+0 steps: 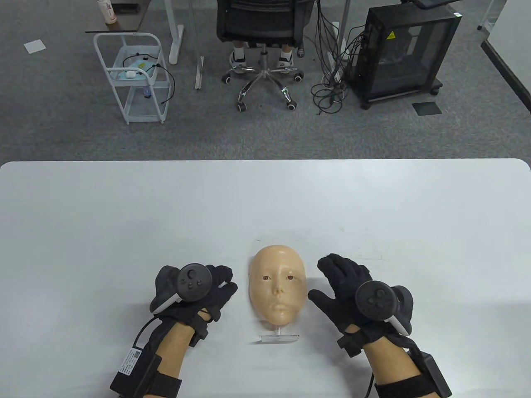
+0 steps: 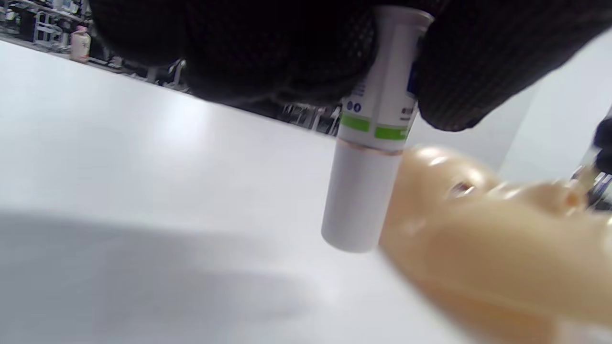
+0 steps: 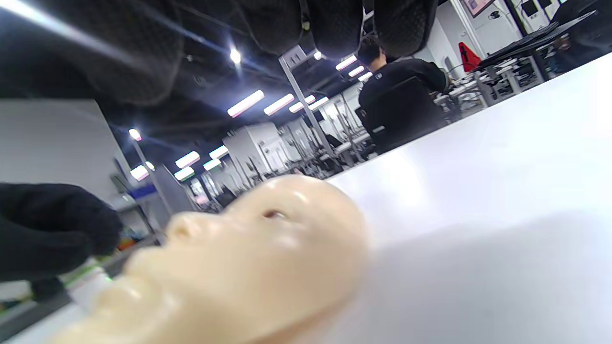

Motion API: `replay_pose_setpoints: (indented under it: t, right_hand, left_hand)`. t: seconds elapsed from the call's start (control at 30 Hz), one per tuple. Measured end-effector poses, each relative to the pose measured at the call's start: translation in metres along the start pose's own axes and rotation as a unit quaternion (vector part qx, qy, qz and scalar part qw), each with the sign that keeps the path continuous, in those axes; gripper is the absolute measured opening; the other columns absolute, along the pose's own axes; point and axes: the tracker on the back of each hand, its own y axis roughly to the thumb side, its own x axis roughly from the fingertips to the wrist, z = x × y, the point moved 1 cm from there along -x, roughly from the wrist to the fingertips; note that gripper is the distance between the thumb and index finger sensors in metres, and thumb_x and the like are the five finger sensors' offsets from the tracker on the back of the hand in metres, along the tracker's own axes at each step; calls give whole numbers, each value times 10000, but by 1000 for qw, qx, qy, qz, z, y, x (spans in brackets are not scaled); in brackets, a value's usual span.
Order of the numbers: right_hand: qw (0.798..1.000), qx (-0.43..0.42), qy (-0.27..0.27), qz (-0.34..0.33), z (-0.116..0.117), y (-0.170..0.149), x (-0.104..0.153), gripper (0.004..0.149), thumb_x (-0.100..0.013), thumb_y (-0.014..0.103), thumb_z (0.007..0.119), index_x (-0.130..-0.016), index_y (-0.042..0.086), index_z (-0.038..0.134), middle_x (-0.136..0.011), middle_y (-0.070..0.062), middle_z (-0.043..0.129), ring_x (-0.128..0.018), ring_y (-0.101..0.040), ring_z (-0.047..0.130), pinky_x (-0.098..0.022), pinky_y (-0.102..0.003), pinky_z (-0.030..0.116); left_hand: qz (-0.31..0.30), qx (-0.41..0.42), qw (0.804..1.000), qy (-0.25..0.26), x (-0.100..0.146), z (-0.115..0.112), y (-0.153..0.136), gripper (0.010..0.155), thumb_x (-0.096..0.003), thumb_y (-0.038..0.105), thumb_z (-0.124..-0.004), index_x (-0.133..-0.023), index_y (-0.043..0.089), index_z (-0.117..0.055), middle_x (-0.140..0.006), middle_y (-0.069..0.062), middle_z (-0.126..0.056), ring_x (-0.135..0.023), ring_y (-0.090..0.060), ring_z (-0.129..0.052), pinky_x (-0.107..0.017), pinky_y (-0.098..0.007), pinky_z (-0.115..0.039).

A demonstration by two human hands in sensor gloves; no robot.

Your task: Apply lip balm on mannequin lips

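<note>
Left hand gripping lip balm tube between gloved fingers, white cap on and pointing down, just left of mannequin face. Right hand hovering with fingers spread, holding nothing, just right of the face. Face lying chin toward the near edge, propped on a clear stand, sitting on white table. Office chair and wire cart standing beyond.
</note>
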Motion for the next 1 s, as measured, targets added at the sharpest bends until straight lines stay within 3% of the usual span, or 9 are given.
replay_pose_setpoints:
  t: [0.6,0.73,0.87,1.0]
  right_hand:
    - [999,32,-2,17,-3,-5,-2,850,-466,673,874,-1117,258,518,-1229,-101,463,-1090,-484,502,-687,-748,353]
    - [999,31,-1,16,-3,-5,-2,851,-465,673,874,-1117,259,518,-1228,-100,462,-1089,-484,502,-686,-748,354]
    - [999,29,1,13,-3,-5,-3,854,-462,666,885,-1118,263,514,-1231,-99,455,-1093,-483,496,-689,-750,351]
    - [1000,27,-3,8,-3,-4,-2,856,-463,673,879,-1119,262,515,-1231,-99,454,-1095,-480,494,-690,-749,355]
  left_hand:
    - [39,-29,998,-30,-8,-9,-19,532,-529,499,-982,-934,196,-816,-695,-97,-935,-507,-297,-956,-490,-553,-757]
    - [37,-18,998,-36,-4,-4,-24,646,-508,574,-992,-983,194,-774,-764,-107,-915,-575,-326,-947,-521,-572,-738]
    - [43,-3,997,-62,5,6,-26,752,-501,629,-987,-1050,206,-696,-970,-154,-806,-771,-399,-876,-596,-613,-673]
    - [28,24,999,18,14,20,-25,767,-530,695,-889,-1069,197,-663,-1075,-191,-714,-908,-487,-786,-649,-679,-605]
